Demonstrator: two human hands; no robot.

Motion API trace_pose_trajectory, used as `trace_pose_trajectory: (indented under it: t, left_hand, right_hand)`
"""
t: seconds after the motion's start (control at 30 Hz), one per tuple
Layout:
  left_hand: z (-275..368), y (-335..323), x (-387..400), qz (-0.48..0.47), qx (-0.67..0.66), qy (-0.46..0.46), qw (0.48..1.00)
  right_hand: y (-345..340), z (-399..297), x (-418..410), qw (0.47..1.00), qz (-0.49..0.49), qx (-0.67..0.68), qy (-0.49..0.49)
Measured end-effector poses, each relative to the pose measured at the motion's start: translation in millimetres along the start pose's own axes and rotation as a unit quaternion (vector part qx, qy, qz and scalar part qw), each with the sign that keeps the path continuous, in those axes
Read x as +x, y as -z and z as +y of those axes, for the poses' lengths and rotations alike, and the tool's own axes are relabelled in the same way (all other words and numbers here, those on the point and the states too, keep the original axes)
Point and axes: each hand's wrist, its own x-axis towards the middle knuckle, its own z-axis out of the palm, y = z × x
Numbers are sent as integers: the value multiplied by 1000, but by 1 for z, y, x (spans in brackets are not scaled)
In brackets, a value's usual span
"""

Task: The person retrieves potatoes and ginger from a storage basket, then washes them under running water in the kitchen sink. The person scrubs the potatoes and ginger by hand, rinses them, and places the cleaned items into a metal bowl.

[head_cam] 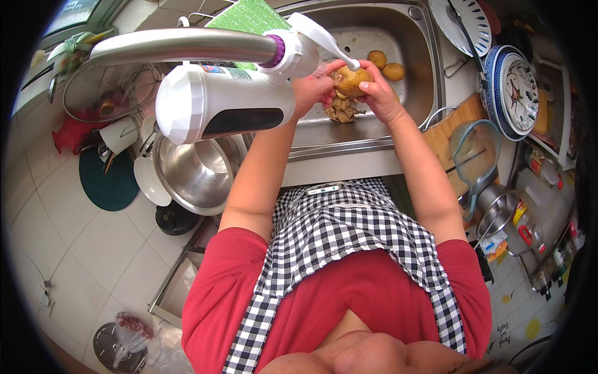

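Over a stainless steel sink (317,140), my right hand (384,100) holds a large potato (352,82), fingers behind it and thumb on its front. My left hand (310,93) is at the potato's left side, its fingers bent; water seems to splash there, and whether it grips anything is hidden. Just below the potato, a crumpled brown lump (342,110), its kind unclear, lies in the sink. Two smaller potatoes (377,59) (393,71) rest on the sink's bottom, to the right of the large one. A white faucet water heater head (224,103) hangs over my left forearm.
Left of the sink stands a stainless steel bowl (194,173). A green cloth (247,18) hangs behind the faucet. At the right are a wooden cutting board (432,135), a clear strainer-like vessel with a handle (476,149) and stacked patterned plates (516,93).
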Motion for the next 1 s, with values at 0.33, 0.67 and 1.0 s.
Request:
trace_pose_trajectory:
  t: [0.33,0.67,1.0]
  left_hand:
    - [1,-4,2,9,36,24,999]
    - [2,-2,0,-14,48,22,999]
    - [4,-7,0,-30,63,-2,998]
  right_hand:
    - [8,7,-2,995,28,-99,8]
    - [8,4,-7,995,3,-95,16]
    - [7,0,-13,998,-5,-66,2]
